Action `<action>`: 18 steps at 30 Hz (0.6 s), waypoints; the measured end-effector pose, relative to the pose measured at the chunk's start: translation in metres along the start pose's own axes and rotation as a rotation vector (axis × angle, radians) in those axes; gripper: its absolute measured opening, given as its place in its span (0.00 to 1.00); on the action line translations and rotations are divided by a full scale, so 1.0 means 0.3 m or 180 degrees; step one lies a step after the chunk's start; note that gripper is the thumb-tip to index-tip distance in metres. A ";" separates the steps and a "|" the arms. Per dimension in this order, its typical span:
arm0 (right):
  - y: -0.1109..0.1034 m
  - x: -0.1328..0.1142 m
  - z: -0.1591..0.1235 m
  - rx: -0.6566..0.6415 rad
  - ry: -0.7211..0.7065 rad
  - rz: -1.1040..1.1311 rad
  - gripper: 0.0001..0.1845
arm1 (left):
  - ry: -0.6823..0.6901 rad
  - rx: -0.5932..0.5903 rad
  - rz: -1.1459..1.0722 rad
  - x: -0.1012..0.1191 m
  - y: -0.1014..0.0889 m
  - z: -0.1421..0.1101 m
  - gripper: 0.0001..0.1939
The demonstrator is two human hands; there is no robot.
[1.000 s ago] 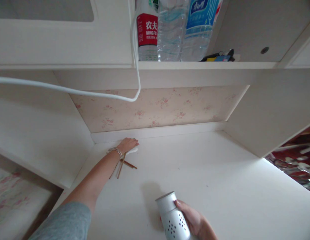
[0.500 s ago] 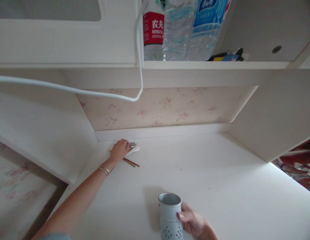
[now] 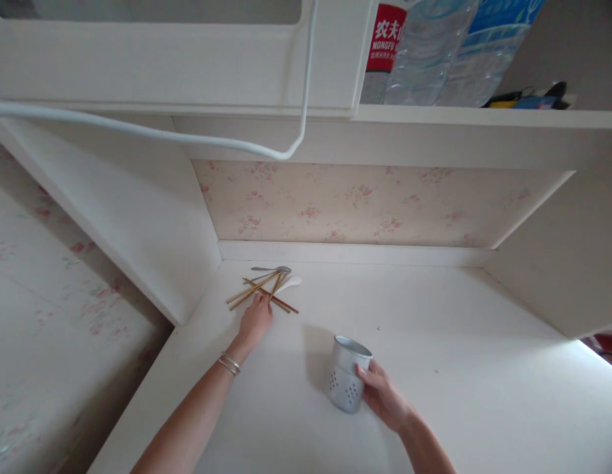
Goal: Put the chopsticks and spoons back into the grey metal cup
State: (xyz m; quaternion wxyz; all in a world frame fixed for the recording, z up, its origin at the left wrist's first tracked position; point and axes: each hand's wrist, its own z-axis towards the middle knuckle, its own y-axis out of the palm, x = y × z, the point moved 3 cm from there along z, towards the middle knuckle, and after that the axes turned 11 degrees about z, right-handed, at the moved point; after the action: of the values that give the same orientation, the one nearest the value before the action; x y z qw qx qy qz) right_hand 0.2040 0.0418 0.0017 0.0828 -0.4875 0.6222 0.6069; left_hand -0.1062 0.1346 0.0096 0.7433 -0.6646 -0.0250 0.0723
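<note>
Left hand (image 3: 255,321): you touch chopsticks (image 3: 275,287), grip unclear.
Right hand (image 3: 385,396): your grip encloses perforated canister (image 3: 346,376).
Chopsticks: tugging could scatter them.

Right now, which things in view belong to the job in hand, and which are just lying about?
Likely in the job:
perforated metal holder, in the right hand
chopsticks, at the left hand
white spoon and metal cutlery, among the chopsticks

Seemingly just lying about:
bottles on the shelf
white cable
</note>
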 end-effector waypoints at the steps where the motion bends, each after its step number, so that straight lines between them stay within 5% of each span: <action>1: 0.022 -0.027 0.041 0.0124 -0.0180 -0.0265 0.27 | -0.0033 -0.0012 -0.0064 0.016 0.001 0.010 0.16; 7: 0.120 -0.211 0.384 0.1155 -0.1369 -0.1995 0.33 | -0.0384 -0.0121 -0.0354 0.068 0.003 0.065 0.18; 12: 0.111 -0.271 0.627 0.1564 -0.1518 -0.2421 0.37 | -0.0256 -0.0108 -0.0657 0.073 -0.008 0.087 0.17; 18: 0.095 -0.282 0.773 0.1548 -0.1566 -0.2465 0.40 | 0.0221 0.0004 -0.1118 0.040 -0.032 0.036 0.16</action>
State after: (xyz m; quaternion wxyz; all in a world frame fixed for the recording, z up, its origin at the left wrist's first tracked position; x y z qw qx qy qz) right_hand 0.1138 0.2725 0.0216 0.5560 -0.4915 0.4814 0.4663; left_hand -0.0951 0.1458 0.0197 0.7454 -0.6516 -0.1151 -0.0815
